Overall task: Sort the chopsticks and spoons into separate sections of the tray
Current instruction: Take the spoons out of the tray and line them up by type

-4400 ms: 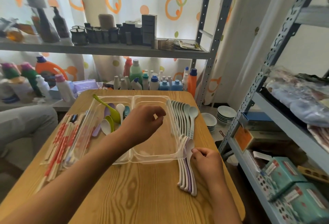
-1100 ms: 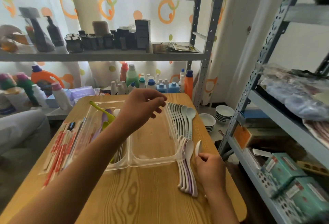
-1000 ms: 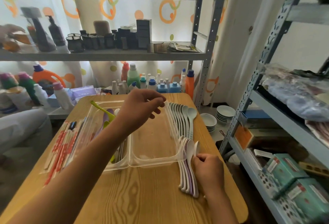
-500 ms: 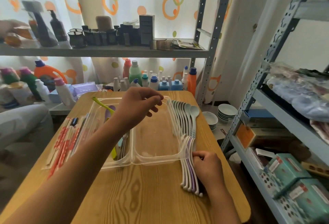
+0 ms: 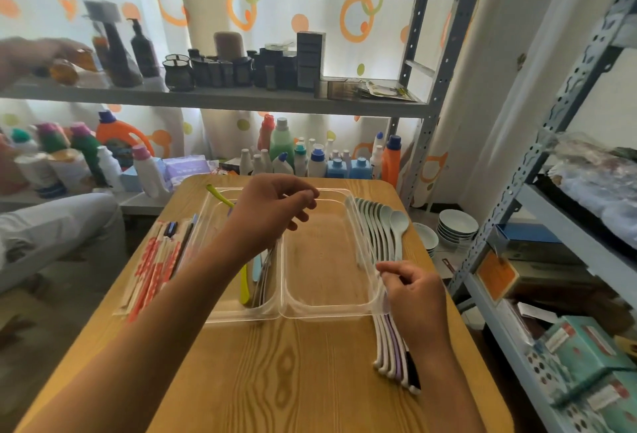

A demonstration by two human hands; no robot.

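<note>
A clear two-section tray point(image 5: 286, 315) lies on the wooden table point(image 5: 293, 381). Its left section holds several coloured spoons point(image 5: 245, 281); its right section is bare. My left hand point(image 5: 272, 215) hovers over the divider, fingers loosely curled and holding nothing. My right hand point(image 5: 412, 291) rests at the tray's right rim, fingertips pinched on a pale spoon point(image 5: 383, 305) from the white and lavender row point(image 5: 389, 350). Pale green spoons point(image 5: 379, 222) line up behind it. Wrapped chopsticks point(image 5: 153, 267) lie left of the tray.
Metal shelving point(image 5: 220, 96) with bottles and jars stands behind the table, and a second rack point(image 5: 537, 212) with boxes is close on the right. Stacked bowls point(image 5: 456, 226) sit on the floor. Another person's leg point(image 5: 51, 226) and hand point(image 5: 31, 53) are at the left.
My right hand raised a white spoon, set it back on the row, and now pinches a spoon at the tray's rim. My left hand has stayed hovering over the tray.
</note>
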